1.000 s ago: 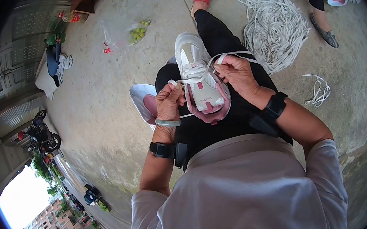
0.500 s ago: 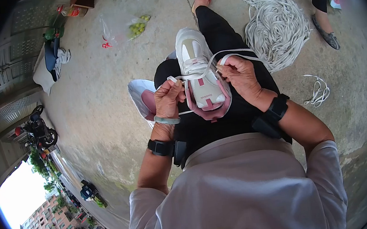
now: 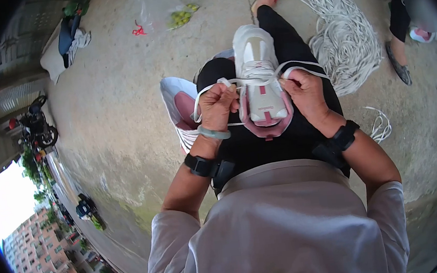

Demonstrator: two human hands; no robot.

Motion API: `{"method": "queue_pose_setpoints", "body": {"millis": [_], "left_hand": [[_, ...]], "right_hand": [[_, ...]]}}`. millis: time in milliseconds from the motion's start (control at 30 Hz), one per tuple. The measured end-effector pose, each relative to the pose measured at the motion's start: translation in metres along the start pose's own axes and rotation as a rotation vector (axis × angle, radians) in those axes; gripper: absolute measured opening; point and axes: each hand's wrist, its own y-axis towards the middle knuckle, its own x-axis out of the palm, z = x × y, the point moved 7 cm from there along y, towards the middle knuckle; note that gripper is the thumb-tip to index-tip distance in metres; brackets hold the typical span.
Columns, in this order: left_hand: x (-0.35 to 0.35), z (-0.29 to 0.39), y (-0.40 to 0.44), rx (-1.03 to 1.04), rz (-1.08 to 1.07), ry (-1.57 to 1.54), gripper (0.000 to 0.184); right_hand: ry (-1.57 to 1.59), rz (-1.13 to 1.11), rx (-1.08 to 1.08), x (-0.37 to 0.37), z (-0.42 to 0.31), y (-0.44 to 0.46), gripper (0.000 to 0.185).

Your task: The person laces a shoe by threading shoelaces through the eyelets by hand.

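Note:
A white and pink sneaker rests on my lap, its toe pointing away from me. White shoelace crosses its tongue and runs out to both sides. On the left, my left hand pinches one length of lace, part of which loops up and hangs beside the wrist. My right hand grips the lace at the shoe's right edge, with a loop trailing over my knee. Both hands sit close to the collar of the shoe. Left of my leg is a white and pink item, partly hidden.
A large heap of white laces lies on the concrete floor at right, with a smaller loose bundle nearer me. Ahead lies a clear bag of green fruit. Another person's foot stands at far right. A motorcycle is parked at left.
My left hand has drawn lace out into a loop beside its wrist. My right hand is closer to the shoe's edge. The camera view has shifted, so the shoe appears further right.

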Motion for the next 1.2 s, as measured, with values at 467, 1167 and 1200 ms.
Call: {"method": "queue_pose_setpoints", "body": {"millis": [467,1167,1200], "left_hand": [[0.007,-0.006,0.012,0.003,-0.061,-0.065,0.019],[0.012,0.031,0.009,0.487,0.013,0.582,0.023],[0.007,0.034,0.004,0.442,0.07,0.572,0.027]], "right_hand": [[-0.055,-0.171,0.078,-0.004,-0.016,-0.014,0.027],[-0.108,-0.209,0.062,-0.014,-0.01,-0.017,0.023],[-0.109,-0.207,0.062,-0.015,-0.018,-0.014,0.023]]}}
